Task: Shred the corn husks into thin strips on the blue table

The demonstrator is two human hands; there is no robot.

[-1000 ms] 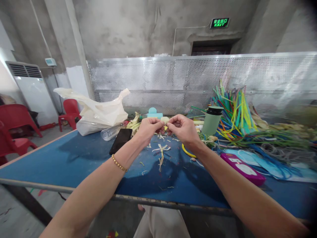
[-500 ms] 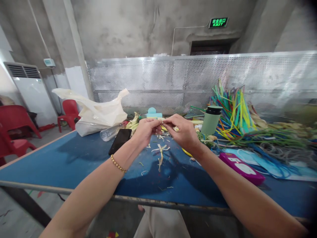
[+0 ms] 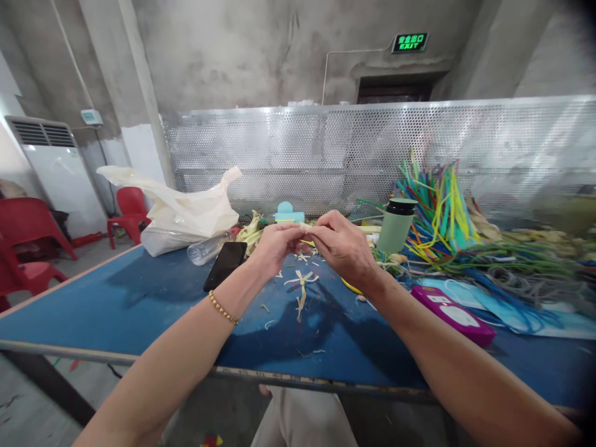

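Observation:
My left hand [image 3: 278, 244] and my right hand [image 3: 343, 247] meet over the middle of the blue table, fingertips pinched together. Between them is a small pale strip [image 3: 305, 227], mostly covered by the fingers; its exact kind is hard to make out. On the tabletop just below lies a little knotted figure of pale, husk-like strips [image 3: 302, 288], with arms spread and a long tail. Short pale scraps [image 3: 302, 256] are scattered beneath and around my hands.
To the left are a phone [image 3: 226, 266], a clear plastic bottle [image 3: 205, 249] and a white plastic bag [image 3: 186, 211]. On the right stand a green tumbler [image 3: 397, 226], a purple device [image 3: 454, 315], blue face masks [image 3: 516, 308] and a heap of colourful strips [image 3: 442, 208].
My right hand's fingers have curled and tilted slightly over the pale strip, closing in on my left fingertips. The table things stay put.

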